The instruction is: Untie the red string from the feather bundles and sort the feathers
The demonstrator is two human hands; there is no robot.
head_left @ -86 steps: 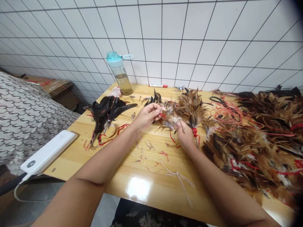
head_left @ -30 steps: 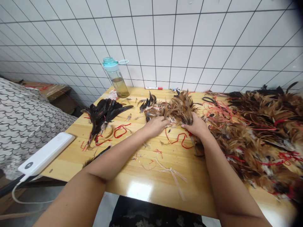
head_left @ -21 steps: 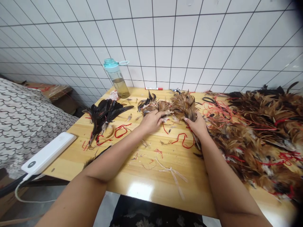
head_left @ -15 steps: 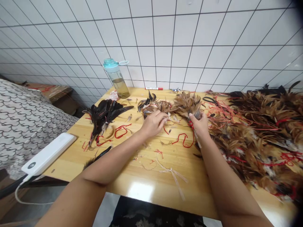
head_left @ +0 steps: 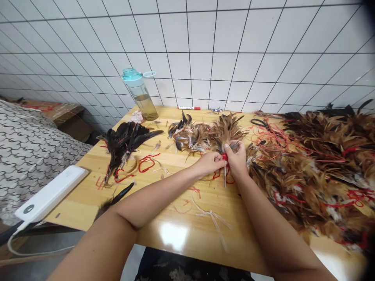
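My right hand (head_left: 238,158) grips a bundle of brown feathers (head_left: 227,130), fanned out upward above the fingers. Red string (head_left: 224,157) is wrapped round the bundle's base, and a thin pale stick (head_left: 225,177) juts out below it. At that wrapping, my left hand (head_left: 209,163) is closed, its fingertips pinched against the string. Whether they hold the string or a feather's end is too small to tell. Just behind the left hand lies a pile of loose brown and white feathers (head_left: 191,138).
Black feathers (head_left: 125,136) lie at the left of the table near a blue-lidded bottle (head_left: 145,103). A big heap of brown feathers (head_left: 316,171) fills the right side. Black-handled scissors (head_left: 259,122) and a marker (head_left: 189,108) are by the tiled wall. A white power strip (head_left: 51,191) sits at the left edge.
My left hand has left the loose feather pile and come right to the bundle's base. The right hand with its bundle has shifted slightly left and the bundle stands more upright.
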